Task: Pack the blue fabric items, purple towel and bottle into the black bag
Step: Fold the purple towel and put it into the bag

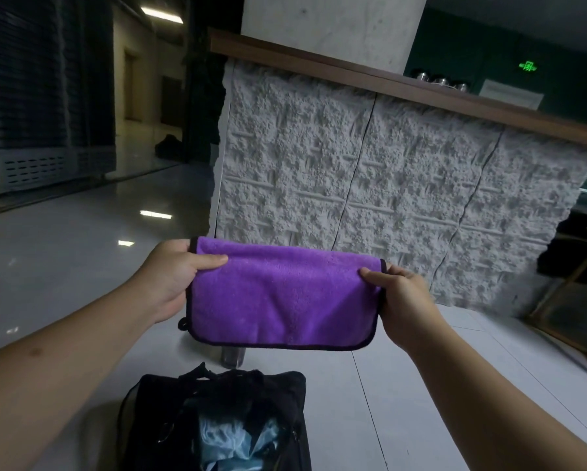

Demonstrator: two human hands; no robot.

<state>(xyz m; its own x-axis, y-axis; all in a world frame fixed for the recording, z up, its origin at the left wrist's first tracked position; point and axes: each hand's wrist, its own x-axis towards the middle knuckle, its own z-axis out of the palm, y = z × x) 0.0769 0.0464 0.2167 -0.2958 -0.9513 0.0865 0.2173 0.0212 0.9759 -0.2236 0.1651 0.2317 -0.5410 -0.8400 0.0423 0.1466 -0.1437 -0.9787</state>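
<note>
A rough white stone-textured counter front [387, 185] with a wooden ledge [421, 93] rises behind, and the held purple towel [282, 297] hides all but the base of a metal bottle [232, 356] standing on the pale floor [421, 385]. Below, the open black bag [217, 402] already contains light blue fabric [231, 436]. The left hand [170, 277] and right hand [400, 300] each pinch a top corner of the folded towel, stretching it flat in the air above the bag.

The single head-worn camera is looking forward and down (close in) over the pale tiled floor [421, 385].
</note>
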